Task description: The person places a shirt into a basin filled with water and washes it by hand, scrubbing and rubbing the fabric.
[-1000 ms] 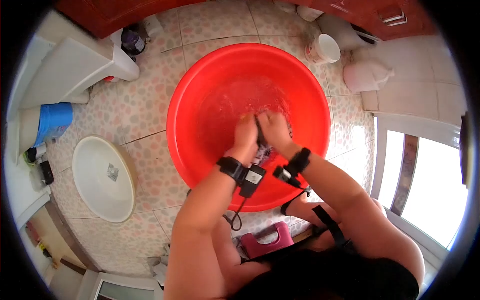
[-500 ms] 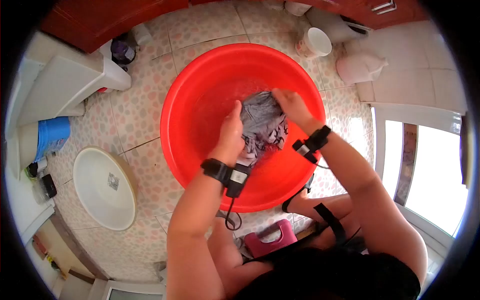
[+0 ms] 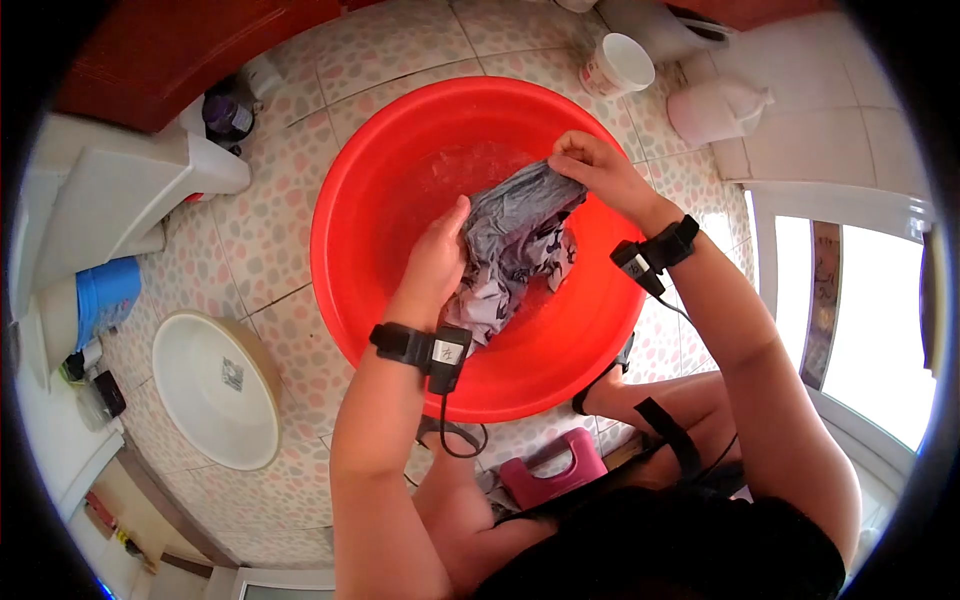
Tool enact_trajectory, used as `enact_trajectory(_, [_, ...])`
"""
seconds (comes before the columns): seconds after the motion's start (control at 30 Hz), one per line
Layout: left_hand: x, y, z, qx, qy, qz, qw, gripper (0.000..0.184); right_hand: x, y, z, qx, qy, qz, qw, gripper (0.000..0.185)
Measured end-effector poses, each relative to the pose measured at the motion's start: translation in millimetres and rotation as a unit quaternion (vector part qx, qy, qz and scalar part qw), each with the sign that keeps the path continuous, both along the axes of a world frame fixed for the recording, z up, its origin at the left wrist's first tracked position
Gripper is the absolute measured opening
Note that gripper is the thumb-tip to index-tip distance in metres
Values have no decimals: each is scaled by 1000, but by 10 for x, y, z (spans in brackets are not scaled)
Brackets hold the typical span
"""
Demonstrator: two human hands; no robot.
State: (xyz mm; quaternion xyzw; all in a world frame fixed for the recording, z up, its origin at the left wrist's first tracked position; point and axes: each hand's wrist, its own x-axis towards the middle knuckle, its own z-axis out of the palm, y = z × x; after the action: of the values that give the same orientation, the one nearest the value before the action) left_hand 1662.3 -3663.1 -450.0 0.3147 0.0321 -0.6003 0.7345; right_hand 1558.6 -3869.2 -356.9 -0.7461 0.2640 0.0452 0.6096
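A wet grey garment with dark printed patches stretches between my two hands, over a large red basin holding some water. My left hand grips its left side, the thumb pointing up and the fingers mostly hidden behind the cloth. At the upper right, my right hand pinches a corner of the fabric near the basin's far right rim. The patterned lower part hangs down into the basin. Each wrist wears a black strap with a small device.
To the left on the tiled floor stands a pale basin. A white bucket and a pinkish jug are at the back right. A pink stool sits between my legs; a blue container is far left.
My hands have moved apart, the right one up and rightward, the left one slightly leftward. The bunched garment is now spread wider between them. The view has shifted slightly.
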Motion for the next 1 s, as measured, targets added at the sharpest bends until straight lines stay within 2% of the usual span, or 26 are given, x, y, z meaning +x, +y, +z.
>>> enact_trajectory(0.07, [38, -5, 208, -31, 20, -18, 999, 48, 43, 18, 14, -22, -8, 10, 1000, 15])
enact_trajectory(0.13, [24, 14, 432, -2, 145, -81, 986, 45, 86, 52, 2, -44, -16, 21, 999, 15])
enact_trajectory(0.17, [-21, 30, 422, -2, 145, -82, 986, 45, 105, 70, -8, -70, -48, 45, 995, 15])
enact_trajectory(0.23, [-108, 49, 332, 47, 65, -149, 986, 39, 134, 77, -14, -96, -79, 69, 990, 15])
enact_trajectory(0.27, [-135, 48, 257, 46, 66, -150, 985, 39, 137, 70, -13, -244, -108, 79, 960, 14])
enact_trajectory(0.3, [-148, 38, 212, 47, 110, -142, 983, 37, 143, 61, -9, -388, -133, 88, 908, 14])
enact_trajectory(0.33, [-164, 20, 180, 47, 153, -134, 978, 35, 127, 51, -11, -390, -132, 87, 907, 14])
enact_trajectory(0.4, [-165, 23, 199, 36, 161, -112, 980, 35, 53, 26, -67, -368, 67, 147, 916, 17])
enact_trajectory(0.43, [-148, 18, 224, 28, 167, -87, 982, 34, -17, 11, -194, -385, 1, 263, 885, 19])
enact_trajectory(0.47, [-147, 10, 188, 23, 166, -91, 982, 34, -93, -95, -260, -390, 3, 260, 883, 19])
enact_trajectory(0.53, [-144, 22, 72, 4, 133, -38, 990, 34, -121, -245, -252, -413, -165, 138, 885, 21])
enact_trajectory(0.57, [-138, 43, 41, 11, 137, -42, 990, 34, -121, -461, -251, -429, -108, 34, 896, 22])
enact_trajectory(0.6, [-149, 51, 49, 11, 138, -41, 989, 34, -51, -589, -107, -265, -24, -95, 959, 21])
enact_trajectory(0.63, [-153, 51, 76, 45, 99, -40, 993, 34, -158, -1058, -418, -472, -85, -47, 876, 23])
enact_trajectory(0.67, [-151, 42, 102, 77, 58, -39, 995, 34, -218, -1324, -535, -498, -63, -41, 864, 28])
enact_trajectory(0.7, [-156, 24, 131, 75, 56, -38, 995, 34, -255, -1522, -628, -458, 36, -44, 887, 33])
enact_trajectory(0.77, [-173, -13, 174, 87, -58, -36, 994, 33, -355, -1966, -962, -462, 66, -25, 884, 34])
enact_trajectory(0.8, [-175, -24, 173, 85, -61, -33, 994, 33, -335, -2061, -998, -463, 99, -7, 881, 35])
enact_trajectory(0.83, [-172, -27, 171, 75, -76, -38, 994, 33, -312, -2173, -1007, -354, 145, -40, 923, 34])
enact_trajectory(1.0, [-168, -3, 101, 68, -75, -24, 995, 36, -306, -2545, -1217, -449, 134, 55, 882, 27])
